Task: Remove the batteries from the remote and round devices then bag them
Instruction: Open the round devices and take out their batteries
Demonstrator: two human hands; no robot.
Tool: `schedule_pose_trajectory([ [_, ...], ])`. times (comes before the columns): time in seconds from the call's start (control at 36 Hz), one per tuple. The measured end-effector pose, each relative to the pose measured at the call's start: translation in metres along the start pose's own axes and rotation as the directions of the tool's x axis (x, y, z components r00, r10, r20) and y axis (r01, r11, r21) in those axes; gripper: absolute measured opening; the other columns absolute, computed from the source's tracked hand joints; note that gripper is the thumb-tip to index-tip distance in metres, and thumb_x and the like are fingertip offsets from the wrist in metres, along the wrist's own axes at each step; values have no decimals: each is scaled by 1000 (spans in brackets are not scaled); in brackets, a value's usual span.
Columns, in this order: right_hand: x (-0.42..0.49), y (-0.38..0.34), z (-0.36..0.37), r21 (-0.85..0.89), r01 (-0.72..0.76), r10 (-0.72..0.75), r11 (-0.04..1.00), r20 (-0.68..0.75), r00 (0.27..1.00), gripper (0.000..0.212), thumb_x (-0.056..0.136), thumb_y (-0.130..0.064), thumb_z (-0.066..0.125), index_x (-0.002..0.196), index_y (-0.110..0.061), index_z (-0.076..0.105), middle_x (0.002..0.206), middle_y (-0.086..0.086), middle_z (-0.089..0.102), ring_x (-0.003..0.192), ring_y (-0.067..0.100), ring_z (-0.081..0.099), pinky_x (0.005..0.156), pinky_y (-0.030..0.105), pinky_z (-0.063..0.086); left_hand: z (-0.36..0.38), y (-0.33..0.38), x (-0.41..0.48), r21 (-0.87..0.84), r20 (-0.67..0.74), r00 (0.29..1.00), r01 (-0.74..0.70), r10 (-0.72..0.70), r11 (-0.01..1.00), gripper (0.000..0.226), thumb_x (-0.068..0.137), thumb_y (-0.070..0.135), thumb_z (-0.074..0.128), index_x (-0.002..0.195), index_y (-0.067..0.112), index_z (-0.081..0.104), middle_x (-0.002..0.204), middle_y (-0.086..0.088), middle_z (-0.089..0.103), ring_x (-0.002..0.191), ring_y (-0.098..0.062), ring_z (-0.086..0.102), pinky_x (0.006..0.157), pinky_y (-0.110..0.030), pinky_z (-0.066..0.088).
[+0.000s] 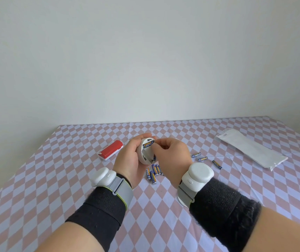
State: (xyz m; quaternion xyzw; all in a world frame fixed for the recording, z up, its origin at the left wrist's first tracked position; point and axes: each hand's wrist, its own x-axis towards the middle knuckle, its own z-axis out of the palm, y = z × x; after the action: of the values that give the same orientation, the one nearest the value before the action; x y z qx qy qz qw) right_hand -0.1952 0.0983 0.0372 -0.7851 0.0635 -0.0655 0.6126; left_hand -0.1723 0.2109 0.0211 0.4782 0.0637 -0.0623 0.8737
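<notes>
Over the checkered counter [72, 160], your left grip [129, 160] cups the light round device [146, 155]; your right grip [171, 153] pinches one small, probably slick battery [148, 144] by its end.

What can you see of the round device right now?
The round device is a white, plastic-looking disc held off the table in the left hand, which wraps round its rim. It is tilted on edge, open back towards the camera, showing a recessed compartment. One blue battery lies in the top slot, and the right hand pinches its end. The lower part is partly hidden by that hand.
</notes>
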Motion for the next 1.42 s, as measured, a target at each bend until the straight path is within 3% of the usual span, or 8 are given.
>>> schedule_pose_trajectory([
  [0.08, 0, -1, 2, 0, -9, 9, 1000, -1, 1000, 16, 86, -24, 59, 92, -28, 73, 80, -11, 72, 68, 6, 65, 55, 19, 46, 1, 1, -1, 57, -20, 1000, -20, 21, 998, 26, 94, 12, 46, 107, 9, 68, 96, -19, 69, 83, -30, 65, 71, -37, 51],
  [0.25, 3, 0, 5, 5, -31, 32, 999, -6, 999, 10, 83, -28, 60, 81, -25, 70, 72, -5, 70, 53, 10, 56, 51, 25, 47, -2, -2, -3, 220, -61, 995, -70, 85, 973, 34, 94, 18, 43, 102, 17, 76, 102, -17, 75, 85, -28, 70, 77, -43, 51],
  [0.39, 4, 4, 7, 15, -59, 59, 998, 3, 998, 11, 83, -26, 58, 82, -21, 68, 70, 0, 70, 53, 24, 66, 59, 42, 59, 2, -5, -4, 227, -58, 993, -86, 102, 970, 31, 95, 15, 43, 96, 15, 74, 85, -14, 73, 70, -25, 68, 63, -34, 51],
  [0.58, 4, 9, 8, 85, -96, 95, 992, 12, 995, 11, 88, -20, 59, 85, -13, 67, 67, 2, 67, 48, 24, 68, 57, 39, 59, -2, -13, 4, 263, -72, 991, -88, 110, 961, 33, 93, 20, 43, 104, 12, 72, 93, -18, 71, 74, -30, 64, 56, -33, 48],
  [0.94, 27, 31, 14, 135, -113, 119, 984, -39, 992, 9, 81, -21, 63, 84, -12, 63, 67, 4, 73, 63, 26, 73, 69, 48, 62, -16, -31, 29, 238, -100, 994, -15, 40, 971, 30, 96, 22, 47, 96, 23, 77, 89, -11, 75, 83, -28, 68, 77, -45, 50],
  [1.08, 53, 39, 1, 121, -127, 142, 984, -124, 982, 8, 83, -17, 62, 90, -16, 66, 68, 4, 72, 53, 19, 64, 58, 37, 58, -20, -29, 41, 16, -69, 994, 82, -81, 996, 21, 93, 19, 51, 102, 15, 70, 89, -11, 71, 80, -28, 65, 72, -38, 51],
  [1.22, 87, 64, -24, -264, -142, 124, 954, -83, 989, 9, 84, -18, 60, 91, -22, 64, 78, 0, 70, 58, 17, 59, 50, 27, 50, -38, -32, 58, -97, -58, 990, 126, -132, 987, 36, 88, 17, 45, 121, 13, 61, 111, -17, 65, 88, -32, 65, 69, -39, 57],
  [1.42, 101, 85, -31, -717, -36, 217, 696, 162, 963, 18, 90, -18, 53, 97, -21, 69, 78, -7, 65, 70, 16, 61, 59, 24, 50, -40, -38, 73, -76, -9, 991, 134, -135, 988, 24, 96, 25, 45, 108, 13, 62, 102, -16, 68, 81, -33, 65, 59, -38, 53],
])
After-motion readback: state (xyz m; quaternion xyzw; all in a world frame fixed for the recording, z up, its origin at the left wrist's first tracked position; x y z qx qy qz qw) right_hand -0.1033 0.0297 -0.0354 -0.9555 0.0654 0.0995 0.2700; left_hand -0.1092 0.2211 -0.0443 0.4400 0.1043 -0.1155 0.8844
